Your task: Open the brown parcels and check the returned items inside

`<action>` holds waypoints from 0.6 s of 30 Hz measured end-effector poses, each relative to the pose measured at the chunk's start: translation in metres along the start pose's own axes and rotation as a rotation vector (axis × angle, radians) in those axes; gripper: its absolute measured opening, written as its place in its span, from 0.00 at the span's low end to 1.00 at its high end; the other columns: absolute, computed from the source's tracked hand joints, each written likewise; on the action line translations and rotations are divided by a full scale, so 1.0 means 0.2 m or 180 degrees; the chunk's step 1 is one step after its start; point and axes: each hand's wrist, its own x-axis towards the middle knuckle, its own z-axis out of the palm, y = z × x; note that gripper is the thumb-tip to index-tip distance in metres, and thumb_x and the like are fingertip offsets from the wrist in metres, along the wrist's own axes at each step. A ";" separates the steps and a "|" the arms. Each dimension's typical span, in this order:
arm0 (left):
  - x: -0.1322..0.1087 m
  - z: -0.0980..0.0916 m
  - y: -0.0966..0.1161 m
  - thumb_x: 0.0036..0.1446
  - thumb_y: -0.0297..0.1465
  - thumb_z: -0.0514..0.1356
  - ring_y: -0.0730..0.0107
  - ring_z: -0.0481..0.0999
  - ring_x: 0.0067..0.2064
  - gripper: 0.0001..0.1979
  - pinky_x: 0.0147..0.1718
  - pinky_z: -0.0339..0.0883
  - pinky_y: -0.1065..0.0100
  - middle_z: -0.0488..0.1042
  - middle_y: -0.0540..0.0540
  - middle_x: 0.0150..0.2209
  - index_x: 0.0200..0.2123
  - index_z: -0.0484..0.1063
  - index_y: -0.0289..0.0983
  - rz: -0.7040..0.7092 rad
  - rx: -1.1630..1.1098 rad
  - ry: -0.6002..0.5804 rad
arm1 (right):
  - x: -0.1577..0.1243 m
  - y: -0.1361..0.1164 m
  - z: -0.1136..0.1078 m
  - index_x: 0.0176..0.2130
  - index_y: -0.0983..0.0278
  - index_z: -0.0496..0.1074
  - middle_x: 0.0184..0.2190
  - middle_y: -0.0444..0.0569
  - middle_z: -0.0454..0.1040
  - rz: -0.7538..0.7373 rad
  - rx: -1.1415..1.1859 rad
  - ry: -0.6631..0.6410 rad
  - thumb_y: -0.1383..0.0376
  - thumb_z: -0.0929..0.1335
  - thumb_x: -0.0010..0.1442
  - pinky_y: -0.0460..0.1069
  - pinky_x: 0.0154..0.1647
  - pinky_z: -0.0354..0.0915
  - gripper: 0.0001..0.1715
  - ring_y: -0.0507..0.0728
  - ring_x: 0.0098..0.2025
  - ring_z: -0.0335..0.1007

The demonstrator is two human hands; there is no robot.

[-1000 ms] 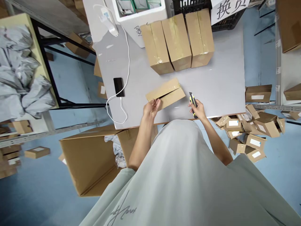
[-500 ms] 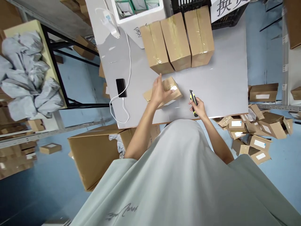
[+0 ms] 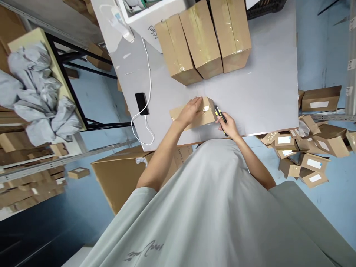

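Note:
A taped cardboard box (image 3: 204, 115) lies near the front edge of the grey table (image 3: 267, 100). My left hand (image 3: 190, 110) lies on top of the box with its fingers stretched out, pressing it down. My right hand (image 3: 228, 126) is closed round a yellow and black utility knife (image 3: 219, 113), whose tip touches the box's right end.
Three taller taped boxes (image 3: 201, 37) stand at the back of the table beside a white foam box (image 3: 147, 18). A black phone (image 3: 141, 103) on a white cable lies at the left. Several small boxes (image 3: 306, 148) lie on the floor at the right; a large open carton (image 3: 122, 181) stands below the table.
My left hand went from the box's near edge to its top. My right hand brought the knife leftward up to the box's right end.

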 end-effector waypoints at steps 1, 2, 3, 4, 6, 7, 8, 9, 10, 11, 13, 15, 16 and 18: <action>-0.01 0.03 0.01 0.72 0.33 0.64 0.38 0.60 0.86 0.37 0.85 0.50 0.37 0.64 0.24 0.82 0.80 0.65 0.30 0.0030 -0.0019 0.0040 | 0.01 0.00 0.01 0.51 0.57 0.76 0.38 0.44 0.87 -0.0011 0.0010 -0.0014 0.31 0.72 0.71 0.45 0.24 0.75 0.34 0.50 0.22 0.75; -0.02 0.06 0.01 0.75 0.35 0.62 0.38 0.57 0.87 0.35 0.86 0.48 0.36 0.62 0.24 0.83 0.80 0.65 0.29 0.0037 -0.0061 0.0120 | 0.03 0.00 0.01 0.52 0.57 0.76 0.38 0.43 0.87 -0.0011 0.0015 -0.0030 0.32 0.71 0.72 0.45 0.24 0.74 0.34 0.50 0.22 0.75; -0.03 0.09 0.02 0.77 0.36 0.60 0.39 0.55 0.88 0.34 0.86 0.45 0.35 0.60 0.24 0.84 0.80 0.65 0.29 0.0027 -0.0127 0.0226 | 0.04 0.00 0.02 0.52 0.57 0.77 0.37 0.43 0.86 -0.0001 0.0012 -0.0049 0.32 0.71 0.72 0.45 0.24 0.74 0.33 0.50 0.22 0.75; -0.05 0.12 0.03 0.79 0.39 0.58 0.39 0.54 0.88 0.34 0.87 0.44 0.35 0.60 0.24 0.84 0.80 0.65 0.30 0.0002 -0.0210 0.0341 | 0.06 0.00 0.02 0.52 0.57 0.77 0.37 0.43 0.86 0.0016 0.0000 -0.0076 0.33 0.71 0.73 0.45 0.24 0.74 0.32 0.49 0.22 0.75; -0.07 0.18 0.04 0.80 0.45 0.56 0.41 0.52 0.88 0.34 0.87 0.41 0.36 0.59 0.25 0.85 0.80 0.65 0.32 -0.0076 -0.0374 0.0556 | 0.09 0.00 0.02 0.52 0.58 0.79 0.37 0.43 0.86 0.0041 -0.0049 -0.0158 0.35 0.71 0.75 0.45 0.24 0.74 0.31 0.49 0.22 0.76; -0.08 0.20 0.05 0.80 0.47 0.56 0.41 0.52 0.89 0.35 0.87 0.40 0.36 0.59 0.25 0.85 0.80 0.66 0.33 -0.0122 -0.0435 0.0645 | 0.10 0.00 0.02 0.53 0.59 0.79 0.36 0.43 0.86 0.0041 -0.0080 -0.0209 0.36 0.70 0.76 0.45 0.24 0.74 0.31 0.50 0.22 0.76; -0.09 0.23 0.06 0.80 0.49 0.55 0.41 0.51 0.89 0.35 0.87 0.39 0.36 0.59 0.26 0.85 0.80 0.66 0.34 -0.0168 -0.0481 0.0720 | 0.11 0.00 0.02 0.54 0.59 0.80 0.36 0.43 0.85 0.0037 -0.0118 -0.0258 0.37 0.70 0.77 0.45 0.24 0.75 0.31 0.50 0.22 0.76; -0.09 0.25 0.06 0.80 0.51 0.55 0.41 0.51 0.89 0.36 0.87 0.39 0.36 0.59 0.25 0.85 0.79 0.67 0.35 -0.0209 -0.0516 0.0780 | 0.13 0.00 0.02 0.54 0.60 0.81 0.36 0.44 0.85 0.0032 -0.0161 -0.0301 0.37 0.70 0.77 0.45 0.24 0.75 0.30 0.50 0.22 0.76; -0.09 0.26 0.07 0.80 0.52 0.55 0.41 0.51 0.89 0.36 0.87 0.38 0.36 0.59 0.25 0.85 0.79 0.67 0.35 -0.0246 -0.0548 0.0830 | 0.14 0.00 0.02 0.54 0.60 0.81 0.35 0.44 0.85 0.0029 -0.0204 -0.0334 0.38 0.70 0.78 0.45 0.23 0.74 0.30 0.50 0.21 0.76; -0.10 0.27 0.08 0.80 0.52 0.55 0.41 0.51 0.89 0.37 0.87 0.37 0.35 0.59 0.25 0.85 0.79 0.67 0.35 -0.0277 -0.0578 0.0868 | 0.15 0.00 0.01 0.55 0.61 0.81 0.35 0.43 0.85 0.0031 -0.0242 -0.0352 0.39 0.70 0.78 0.45 0.23 0.74 0.30 0.50 0.21 0.76; -0.09 0.28 0.08 0.80 0.54 0.55 0.41 0.51 0.89 0.37 0.87 0.36 0.35 0.60 0.26 0.85 0.79 0.68 0.36 -0.0319 -0.0620 0.0903 | 0.17 0.00 0.01 0.55 0.61 0.81 0.34 0.43 0.84 0.0049 -0.0291 -0.0342 0.39 0.70 0.79 0.45 0.22 0.74 0.30 0.50 0.20 0.76; -0.09 0.29 0.09 0.79 0.54 0.55 0.41 0.50 0.89 0.38 0.87 0.36 0.35 0.59 0.26 0.85 0.79 0.68 0.36 -0.0343 -0.0633 0.0895 | 0.17 0.00 0.01 0.56 0.61 0.81 0.33 0.43 0.84 0.0066 -0.0304 -0.0326 0.39 0.70 0.80 0.45 0.22 0.74 0.30 0.50 0.20 0.76; -0.09 0.29 0.09 0.79 0.54 0.55 0.41 0.50 0.89 0.38 0.87 0.35 0.35 0.59 0.26 0.85 0.79 0.68 0.36 -0.0350 -0.0633 0.0887 | 0.18 0.00 0.00 0.56 0.62 0.81 0.33 0.43 0.84 0.0069 -0.0304 -0.0331 0.39 0.69 0.80 0.45 0.22 0.74 0.30 0.50 0.20 0.76; -0.10 0.29 0.09 0.80 0.54 0.54 0.42 0.49 0.89 0.38 0.87 0.35 0.35 0.59 0.27 0.85 0.79 0.67 0.36 -0.0359 -0.0630 0.0884 | 0.17 0.00 -0.01 0.56 0.61 0.82 0.32 0.43 0.83 0.0043 -0.0314 -0.0374 0.38 0.69 0.79 0.44 0.22 0.72 0.32 0.50 0.20 0.76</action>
